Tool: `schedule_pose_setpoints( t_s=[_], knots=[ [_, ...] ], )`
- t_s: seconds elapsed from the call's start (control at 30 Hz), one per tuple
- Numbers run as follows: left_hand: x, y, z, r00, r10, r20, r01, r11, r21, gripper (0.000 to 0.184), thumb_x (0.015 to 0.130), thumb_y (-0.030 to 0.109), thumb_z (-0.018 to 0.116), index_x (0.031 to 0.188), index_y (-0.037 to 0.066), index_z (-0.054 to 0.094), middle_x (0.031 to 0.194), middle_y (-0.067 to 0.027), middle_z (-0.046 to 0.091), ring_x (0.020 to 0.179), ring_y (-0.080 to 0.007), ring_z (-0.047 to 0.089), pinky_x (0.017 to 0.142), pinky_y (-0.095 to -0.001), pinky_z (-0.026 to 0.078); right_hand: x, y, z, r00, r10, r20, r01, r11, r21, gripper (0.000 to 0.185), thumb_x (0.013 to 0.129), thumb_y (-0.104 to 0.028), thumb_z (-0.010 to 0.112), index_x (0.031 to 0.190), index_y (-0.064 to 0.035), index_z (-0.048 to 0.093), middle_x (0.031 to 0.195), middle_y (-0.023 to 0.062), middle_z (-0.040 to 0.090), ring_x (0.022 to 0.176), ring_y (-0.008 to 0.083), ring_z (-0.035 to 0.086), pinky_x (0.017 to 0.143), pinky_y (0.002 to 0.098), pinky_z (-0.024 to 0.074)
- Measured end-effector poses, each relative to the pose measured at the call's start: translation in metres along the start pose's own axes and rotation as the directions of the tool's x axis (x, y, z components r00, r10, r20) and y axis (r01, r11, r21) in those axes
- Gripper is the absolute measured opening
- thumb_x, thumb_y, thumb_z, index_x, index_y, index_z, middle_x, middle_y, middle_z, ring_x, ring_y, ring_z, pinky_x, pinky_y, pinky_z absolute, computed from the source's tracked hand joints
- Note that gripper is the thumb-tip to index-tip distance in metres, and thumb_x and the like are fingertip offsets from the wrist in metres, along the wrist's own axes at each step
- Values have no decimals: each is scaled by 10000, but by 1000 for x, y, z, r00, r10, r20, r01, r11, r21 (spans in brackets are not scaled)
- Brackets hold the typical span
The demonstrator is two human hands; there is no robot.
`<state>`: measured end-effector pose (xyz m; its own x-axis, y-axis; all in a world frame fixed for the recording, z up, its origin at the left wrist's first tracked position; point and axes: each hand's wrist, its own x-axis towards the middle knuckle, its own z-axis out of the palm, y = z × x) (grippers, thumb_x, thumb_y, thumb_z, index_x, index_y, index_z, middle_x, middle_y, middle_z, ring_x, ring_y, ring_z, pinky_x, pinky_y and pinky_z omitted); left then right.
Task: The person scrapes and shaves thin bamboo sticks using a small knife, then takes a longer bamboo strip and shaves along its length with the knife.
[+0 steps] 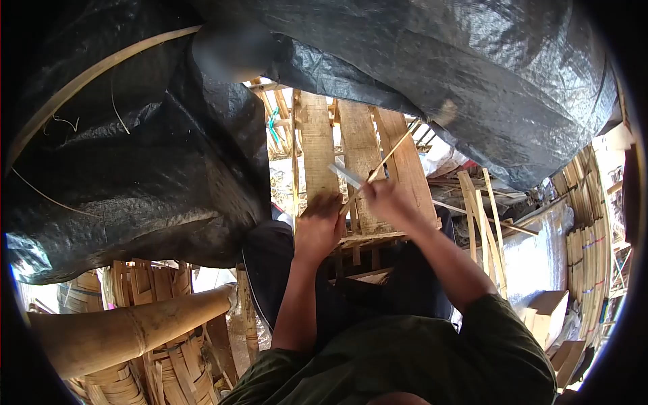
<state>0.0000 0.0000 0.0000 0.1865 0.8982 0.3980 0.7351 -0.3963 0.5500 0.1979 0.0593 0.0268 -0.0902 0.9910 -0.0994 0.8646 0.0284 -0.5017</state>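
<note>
A thin bamboo strip runs slantwise over a bench of wooden planks. My left hand is closed round the strip's lower end, near the front of the bench. Just right of it, my right hand is closed on a knife, somewhat blurred. The knife's pale blade points up and left, crossing the strip close to my right fingers. Whether the blade touches the strip cannot be made out.
Black plastic sheeting hangs at left and across the top. A thick bamboo pole lies at lower left over bundled strips. Upright slats, a cardboard box and stacked bamboo strips stand at right.
</note>
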Motion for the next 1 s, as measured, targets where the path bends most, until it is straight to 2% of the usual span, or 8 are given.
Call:
schedule_pose_setpoints(
  t_s=[0.07,0.3,0.33,0.43,0.47,0.5,0.67,1.0],
  knots=[
    [-4,7,3,988,133,-77,-131,991,35,293,911,143,663,1176,21,693,1099,-154,723,1057,-378,663,930,-454,532,-22,-2,-2,963,-232,-138,241,969,56,468,1021,-357,536,785,15,692,647,252,635,594,414,667,524,483,505],
    [-3,-11,-6,981,-146,127,160,981,-113,221,956,214,604,970,51,753,967,-134,734,927,-363,687,927,-459,543,13,16,20,920,-93,-380,129,989,71,451,1017,-305,556,750,44,664,591,256,598,534,428,629,490,480,471],
    [-4,-8,-6,993,-101,58,107,988,-114,214,958,204,601,941,60,758,935,-135,731,904,-363,686,922,-459,543,10,12,3,978,-24,-205,53,989,141,374,1023,-263,579,821,40,667,580,211,568,468,253,583,451,416,413],
    [-4,-6,-5,999,-35,-5,34,992,-124,206,962,182,596,911,71,762,911,-132,732,892,-359,689,918,-459,542,6,-8,-21,993,100,-70,-86,980,180,376,1020,-274,585,828,38,669,597,211,584,487,261,596,462,414,419],
    [-1,-7,-5,1000,-7,-16,5,991,-136,200,963,170,595,910,73,762,919,-126,736,903,-356,692,919,-458,540,8,26,15,930,-314,-191,315,949,-24,399,1025,-291,576,810,32,671,594,210,579,496,248,603,469,409,422],
    [0,-6,-5,1000,-6,-18,3,991,-137,200,963,170,595,910,73,762,919,-126,736,903,-356,692,919,-458,540,-12,-24,2,999,31,-24,-26,980,199,389,1024,-273,575,795,27,670,599,219,578,497,259,607,466,411,418],
    [1,-1,-6,999,-43,-19,39,988,-150,180,964,108,588,985,47,756,1069,-160,722,1053,-373,665,957,-457,524,-1,-16,-6,978,121,-169,-82,972,219,357,978,-253,639,743,17,635,651,279,590,619,430,661,517,486,475],
    [5,-3,-5,999,-13,-38,8,992,-127,247,955,84,564,1160,5,678,1219,-196,676,1146,-390,639,1090,-472,458,-35,-44,15,983,-91,-157,119,976,182,361,1003,-231,605,757,32,633,637,268,585,606,444,638,523,470,458]
  ],
)
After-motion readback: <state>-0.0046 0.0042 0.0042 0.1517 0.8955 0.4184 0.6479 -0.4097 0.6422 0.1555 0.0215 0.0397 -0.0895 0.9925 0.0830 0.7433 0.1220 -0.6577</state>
